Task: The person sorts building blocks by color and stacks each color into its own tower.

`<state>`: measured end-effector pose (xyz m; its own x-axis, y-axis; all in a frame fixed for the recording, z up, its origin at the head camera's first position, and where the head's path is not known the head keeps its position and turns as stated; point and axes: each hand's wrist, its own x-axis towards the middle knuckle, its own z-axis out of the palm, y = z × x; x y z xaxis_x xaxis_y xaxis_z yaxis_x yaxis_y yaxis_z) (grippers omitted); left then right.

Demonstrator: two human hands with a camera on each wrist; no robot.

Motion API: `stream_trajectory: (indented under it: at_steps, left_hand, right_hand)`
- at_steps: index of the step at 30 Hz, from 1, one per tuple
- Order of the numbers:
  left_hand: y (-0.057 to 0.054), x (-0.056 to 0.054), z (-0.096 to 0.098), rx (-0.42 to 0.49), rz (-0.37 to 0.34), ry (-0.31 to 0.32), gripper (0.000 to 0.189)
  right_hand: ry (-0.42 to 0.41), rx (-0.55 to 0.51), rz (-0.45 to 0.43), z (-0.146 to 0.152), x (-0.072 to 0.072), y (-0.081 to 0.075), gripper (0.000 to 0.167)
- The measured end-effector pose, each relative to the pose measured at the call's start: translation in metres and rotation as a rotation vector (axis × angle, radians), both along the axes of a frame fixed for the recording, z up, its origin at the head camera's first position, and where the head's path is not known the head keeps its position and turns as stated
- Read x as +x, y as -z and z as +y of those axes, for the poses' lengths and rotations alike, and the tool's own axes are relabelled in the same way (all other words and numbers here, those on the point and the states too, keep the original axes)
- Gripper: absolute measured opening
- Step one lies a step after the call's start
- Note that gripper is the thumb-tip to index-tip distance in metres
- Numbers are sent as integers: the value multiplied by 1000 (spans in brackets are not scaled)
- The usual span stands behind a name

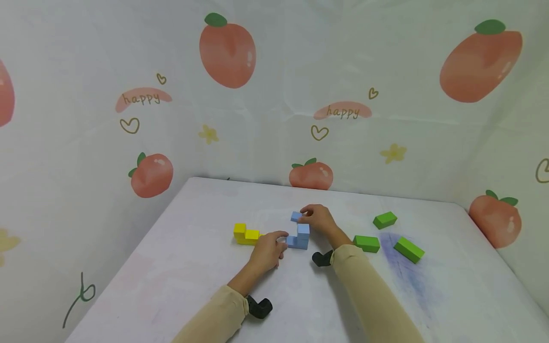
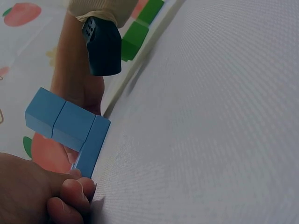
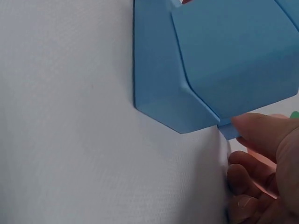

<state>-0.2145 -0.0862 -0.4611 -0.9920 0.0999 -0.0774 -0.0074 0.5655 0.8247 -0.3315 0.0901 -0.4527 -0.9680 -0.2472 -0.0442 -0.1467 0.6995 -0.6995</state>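
Note:
In the head view, a long blue block lies on the table with two blue cubes stacked on its right end. My left hand holds its left end between thumb and index finger; the left wrist view shows those fingertips against the long block. Behind this stack my right hand pinches a small blue block at its right side. The right wrist view has my thumb on that small block, most of it hidden behind the stack.
Yellow blocks stand in a stepped shape just left of my left hand, which partly covers them. Right of my right forearm lie green blocks: one close to the sleeve, one farther back and one to the right.

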Motion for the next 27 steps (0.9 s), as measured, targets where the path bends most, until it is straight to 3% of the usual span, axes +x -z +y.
stream_trajectory:
  at_steps: [9, 16, 27]
  left_hand:
    - [1, 0, 0, 5, 8, 5, 34]
    - [1, 0, 0, 4, 8, -3, 35]
    - [2, 1, 1, 3, 10, -8, 35]
  right_hand:
    - [50, 4, -19, 5, -2, 2, 33]
    - [34, -2, -44, 8, 0, -1, 35]
    - [31, 5, 8, 14, 1, -4, 32]
